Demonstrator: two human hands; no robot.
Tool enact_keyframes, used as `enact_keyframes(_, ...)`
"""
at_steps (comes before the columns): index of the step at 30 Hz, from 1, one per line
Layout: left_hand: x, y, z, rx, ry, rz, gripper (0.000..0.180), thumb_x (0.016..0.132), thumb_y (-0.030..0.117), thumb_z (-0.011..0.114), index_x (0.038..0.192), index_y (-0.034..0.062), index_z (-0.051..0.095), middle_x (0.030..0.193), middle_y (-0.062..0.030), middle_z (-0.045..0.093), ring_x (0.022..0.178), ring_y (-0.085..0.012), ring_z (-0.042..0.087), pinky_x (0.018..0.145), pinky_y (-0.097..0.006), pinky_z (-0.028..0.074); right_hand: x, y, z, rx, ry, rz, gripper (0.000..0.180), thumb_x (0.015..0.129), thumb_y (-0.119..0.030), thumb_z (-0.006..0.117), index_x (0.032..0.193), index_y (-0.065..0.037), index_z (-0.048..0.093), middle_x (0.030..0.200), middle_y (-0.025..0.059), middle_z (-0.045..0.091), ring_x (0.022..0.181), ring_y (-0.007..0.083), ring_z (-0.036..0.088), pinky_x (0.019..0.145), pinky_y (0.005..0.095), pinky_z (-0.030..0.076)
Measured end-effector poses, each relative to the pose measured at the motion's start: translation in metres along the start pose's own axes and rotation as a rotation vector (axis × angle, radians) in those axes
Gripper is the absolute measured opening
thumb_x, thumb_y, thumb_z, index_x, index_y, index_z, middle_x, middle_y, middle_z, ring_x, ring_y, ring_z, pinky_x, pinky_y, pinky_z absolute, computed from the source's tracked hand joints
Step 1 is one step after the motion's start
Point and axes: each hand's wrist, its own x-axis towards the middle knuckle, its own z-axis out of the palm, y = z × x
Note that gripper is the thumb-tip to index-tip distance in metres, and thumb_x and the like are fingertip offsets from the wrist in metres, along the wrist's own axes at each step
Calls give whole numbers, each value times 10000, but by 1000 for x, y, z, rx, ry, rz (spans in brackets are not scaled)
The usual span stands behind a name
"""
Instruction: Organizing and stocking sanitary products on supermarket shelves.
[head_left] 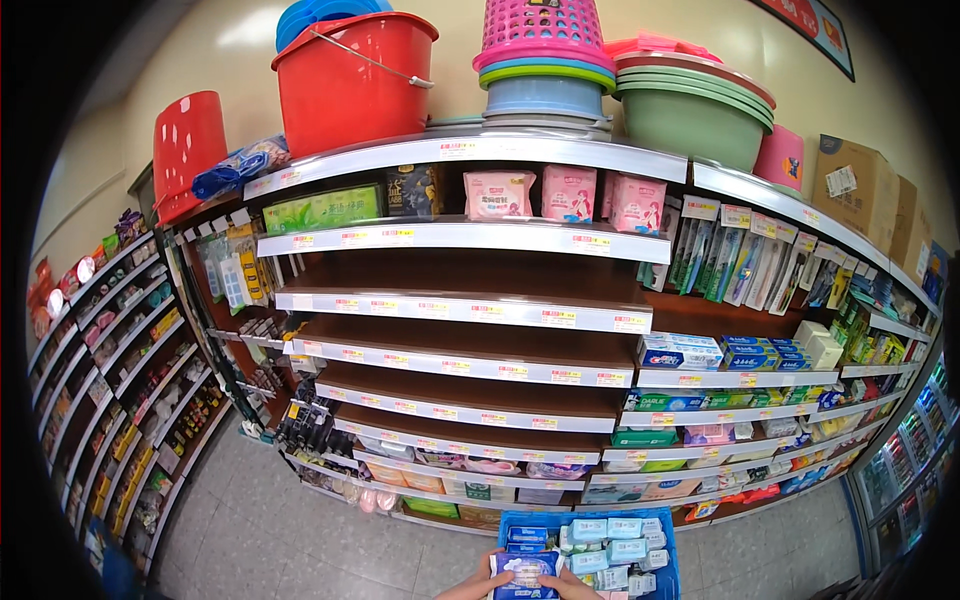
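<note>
Low in the view, my left hand and my right hand grip the two sides of a soft blue-and-white plastic packet. Both thumbs rest on its upper face. Just beyond and to the right of my hands is a blue crate, filled with packaged goods. Several light-blue packs stand in rows inside it, along with darker blue packs at its left. My hands and the packet hide the crate's near left part.
Ahead stands a shelf unit with several bare brown shelves. Pink packs and a green pack sit above them. Toothbrushes and toothpaste boxes fill the right side. A red bucket and basins top the unit. Another stocked shelf is at left.
</note>
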Motion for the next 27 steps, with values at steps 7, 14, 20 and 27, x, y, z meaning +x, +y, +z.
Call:
enact_keyframes(7,13,-16,-4,15,47,32,839,970,421,591,1513,6,103,1443,-160,364,1331,-237,384,1115,-342,320,11,11,-5,-136,-34,-35,446,896,-218,711,1256,10,578,1079,89,662,944,186,626,809,307,522)
enact_keyframes(14,2,1,9,-61,25,-12,814,979,469,558,1482,-7,129,1416,-168,362,1310,-229,391,1101,-327,329,2,-10,8,-224,-17,-13,545,873,-236,736,1304,18,522,1075,101,653,924,200,620,783,325,534)
enact_keyframes(20,-5,9,10,-32,-17,2,875,945,392,649,1489,-4,90,1397,-186,380,1309,-230,398,1094,-332,344,2,-10,8,-189,76,90,602,857,-251,754,1322,28,493,1089,107,645,916,211,621,761,330,541)
enact_keyframes(27,-2,13,12,-67,4,-43,998,903,408,699,1511,-3,23,1435,-213,321,1350,-276,363,1102,-363,340,15,0,0,-58,58,36,492,867,-207,742,1255,30,554,1090,103,653,877,229,641,775,311,538)
